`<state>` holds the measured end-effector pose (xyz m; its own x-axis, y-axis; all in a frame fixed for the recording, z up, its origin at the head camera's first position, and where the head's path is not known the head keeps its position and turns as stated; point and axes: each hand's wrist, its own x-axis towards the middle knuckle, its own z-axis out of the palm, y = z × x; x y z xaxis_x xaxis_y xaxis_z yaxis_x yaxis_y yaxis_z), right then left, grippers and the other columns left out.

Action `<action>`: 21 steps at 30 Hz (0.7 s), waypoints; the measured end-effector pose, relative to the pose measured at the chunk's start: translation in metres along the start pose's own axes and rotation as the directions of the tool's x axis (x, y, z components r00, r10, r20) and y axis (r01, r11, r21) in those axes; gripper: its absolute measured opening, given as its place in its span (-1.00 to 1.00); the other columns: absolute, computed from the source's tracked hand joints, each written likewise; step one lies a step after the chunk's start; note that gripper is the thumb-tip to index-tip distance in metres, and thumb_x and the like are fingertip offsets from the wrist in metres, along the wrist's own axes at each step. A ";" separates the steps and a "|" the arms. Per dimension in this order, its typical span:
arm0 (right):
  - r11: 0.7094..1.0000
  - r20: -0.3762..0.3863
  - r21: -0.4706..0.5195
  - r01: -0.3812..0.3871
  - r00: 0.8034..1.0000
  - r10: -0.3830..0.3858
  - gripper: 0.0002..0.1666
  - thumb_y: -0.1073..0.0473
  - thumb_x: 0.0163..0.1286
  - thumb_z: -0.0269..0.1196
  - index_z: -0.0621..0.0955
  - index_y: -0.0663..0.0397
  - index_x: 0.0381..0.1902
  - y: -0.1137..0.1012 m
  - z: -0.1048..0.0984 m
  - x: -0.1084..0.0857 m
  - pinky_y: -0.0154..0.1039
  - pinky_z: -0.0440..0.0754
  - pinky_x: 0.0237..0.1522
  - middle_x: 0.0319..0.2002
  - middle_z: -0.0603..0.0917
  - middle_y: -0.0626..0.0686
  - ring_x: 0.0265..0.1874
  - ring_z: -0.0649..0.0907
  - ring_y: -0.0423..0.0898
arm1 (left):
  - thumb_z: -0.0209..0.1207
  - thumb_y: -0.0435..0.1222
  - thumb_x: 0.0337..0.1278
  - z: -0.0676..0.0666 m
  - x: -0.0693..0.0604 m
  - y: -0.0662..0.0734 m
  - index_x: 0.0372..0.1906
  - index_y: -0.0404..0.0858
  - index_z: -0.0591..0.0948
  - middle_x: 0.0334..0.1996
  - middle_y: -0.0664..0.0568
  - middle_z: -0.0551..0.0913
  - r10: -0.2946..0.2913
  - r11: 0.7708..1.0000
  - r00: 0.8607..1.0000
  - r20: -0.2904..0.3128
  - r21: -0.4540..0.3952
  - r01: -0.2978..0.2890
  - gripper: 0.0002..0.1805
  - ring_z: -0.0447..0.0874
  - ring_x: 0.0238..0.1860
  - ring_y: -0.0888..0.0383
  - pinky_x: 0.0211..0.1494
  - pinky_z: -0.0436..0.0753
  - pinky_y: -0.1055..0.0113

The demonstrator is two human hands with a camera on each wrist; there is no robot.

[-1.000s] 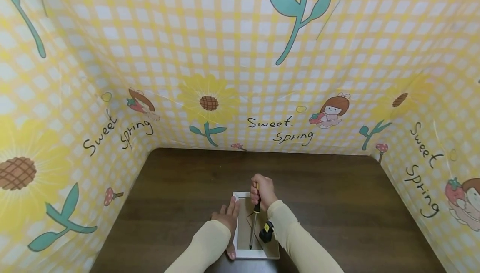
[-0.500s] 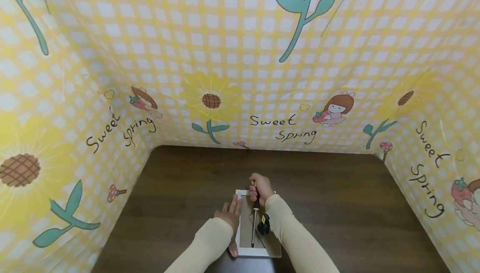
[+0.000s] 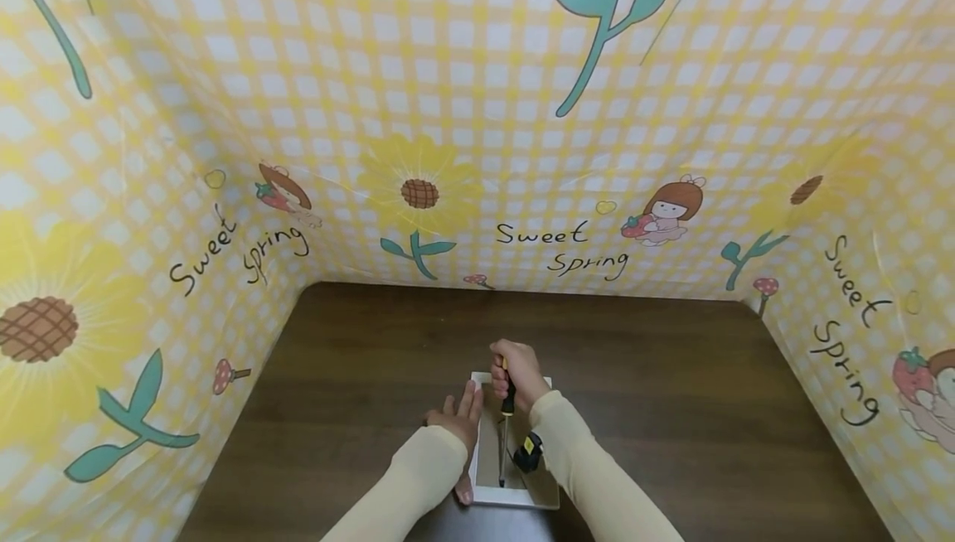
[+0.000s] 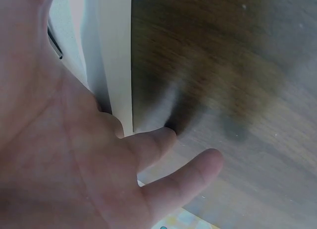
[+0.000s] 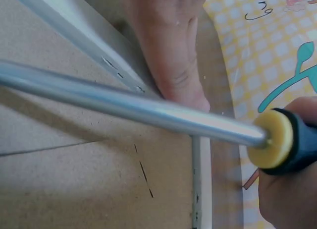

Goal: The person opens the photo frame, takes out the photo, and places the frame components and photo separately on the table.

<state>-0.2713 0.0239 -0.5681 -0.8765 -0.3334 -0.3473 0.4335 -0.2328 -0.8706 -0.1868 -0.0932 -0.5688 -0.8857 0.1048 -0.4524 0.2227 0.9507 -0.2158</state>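
My right hand [image 3: 521, 372] grips the black-and-yellow handle of a screwdriver [image 3: 504, 442]. Its metal shaft slants down toward me, and the tip is at the near inner edge of a white picture frame [image 3: 515, 496], which lies with its brown backing board [image 3: 487, 451] up. In the right wrist view the shaft [image 5: 148, 110] crosses over the board; the tip lies outside that view. My left hand [image 3: 455, 426] rests along the frame's left side with straight fingers, the thumb by the near left corner. The left wrist view shows the palm [image 4: 74, 154] against the frame's side [image 4: 119, 55].
A small black object with a yellow mark [image 3: 528, 452] sits beside my right wrist, above the board. The dark wooden table [image 3: 358, 360] is surrounded on the back and sides by a yellow checked cloth [image 3: 477, 152] with printed flowers.
My right hand has shifted slightly left over the frame, bringing the screwdriver's handle more in line with its tip. The tip stays near the same edge. My left hand keeps its place.
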 end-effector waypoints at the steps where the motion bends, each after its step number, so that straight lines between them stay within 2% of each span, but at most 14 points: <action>1: 1.000 -0.004 0.000 0.006 1.000 -0.006 -0.58 0.15 0.41 0.06 0.31 0.01 -0.68 -0.001 -0.001 -0.003 -0.36 0.27 -0.80 -0.79 0.27 -0.11 -0.86 0.27 -0.24 | 0.66 0.20 -0.66 0.000 0.000 0.000 0.63 -0.02 0.05 0.62 0.11 -0.03 0.001 1.000 1.000 -0.007 0.000 -0.001 0.55 0.27 0.46 -0.01 0.00 0.59 -0.06; 4: 0.999 -0.007 0.001 0.033 0.999 -0.033 -0.57 0.14 0.44 0.05 0.31 0.01 -0.67 -0.004 -0.002 -0.012 -0.36 0.29 -0.79 -0.79 0.27 -0.11 -0.86 0.28 -0.23 | 0.65 0.15 -0.54 0.001 0.000 -0.001 0.63 -0.01 0.05 0.62 0.09 -0.03 0.013 1.000 1.000 -0.010 0.004 -0.013 0.48 0.28 0.46 -0.01 -0.02 0.60 -0.04; 6: 0.999 -0.005 -0.007 0.054 0.999 -0.054 -0.57 0.12 0.45 0.05 0.32 0.02 -0.66 -0.005 -0.001 -0.018 -0.35 0.31 -0.78 -0.78 0.28 -0.10 -0.85 0.29 -0.22 | 0.66 0.16 -0.56 0.002 0.000 -0.002 0.63 -0.02 0.03 0.62 0.07 -0.03 0.021 1.000 1.000 -0.009 0.010 -0.021 0.50 0.28 0.45 -0.04 -0.02 0.59 -0.04; 11: 0.990 -0.007 -0.070 0.120 0.993 -0.121 -0.55 0.10 0.46 0.07 0.33 0.05 -0.67 -0.009 0.003 -0.034 -0.32 0.34 -0.77 -0.78 0.30 -0.08 -0.84 0.31 -0.19 | 0.66 0.27 -0.87 0.006 0.006 -0.007 0.63 -0.07 0.00 0.62 0.01 -0.05 0.058 0.998 0.998 -0.017 -0.001 -0.058 0.69 0.27 0.45 -0.07 0.03 0.56 -0.05; 14: 0.981 -0.003 -0.108 0.163 0.986 -0.164 -0.54 0.11 0.45 0.07 0.33 0.08 -0.68 -0.010 0.008 -0.041 -0.32 0.34 -0.77 -0.78 0.31 -0.07 -0.84 0.31 -0.19 | 0.64 0.31 -0.92 0.009 0.009 -0.011 0.64 0.05 0.01 0.63 0.01 -0.11 0.071 0.997 0.997 -0.014 -0.015 -0.072 0.68 0.24 0.47 -0.07 0.04 0.54 -0.05; 18: 0.963 0.016 -0.159 0.218 0.976 -0.219 -0.54 0.14 0.48 0.05 0.35 0.13 -0.67 -0.011 0.016 -0.047 -0.30 0.35 -0.76 -0.79 0.33 -0.05 -0.84 0.32 -0.18 | 0.64 0.30 -0.91 0.003 0.004 -0.014 0.60 0.24 0.07 0.63 -0.02 -0.12 0.080 0.996 0.997 -0.001 -0.033 -0.080 0.60 0.23 0.46 -0.12 0.09 0.51 -0.10; 21: 0.948 0.019 -0.188 0.256 0.966 -0.257 -0.53 0.16 0.48 0.05 0.34 0.23 -0.66 -0.011 0.019 -0.052 -0.29 0.35 -0.77 -0.80 0.34 -0.03 -0.85 0.32 -0.17 | 0.66 0.26 -0.92 -0.005 -0.001 -0.013 0.58 0.25 0.11 0.61 -0.06 -0.07 0.095 0.995 0.995 -0.009 -0.041 -0.095 0.57 0.28 0.43 -0.18 0.10 0.50 -0.13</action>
<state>-0.2265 0.0258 -0.5341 -0.9543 -0.2797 -0.1054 0.1476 -0.1344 -0.9799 -0.1907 -0.1038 -0.5612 -0.8641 0.1969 -0.4632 0.2891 0.9475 -0.1366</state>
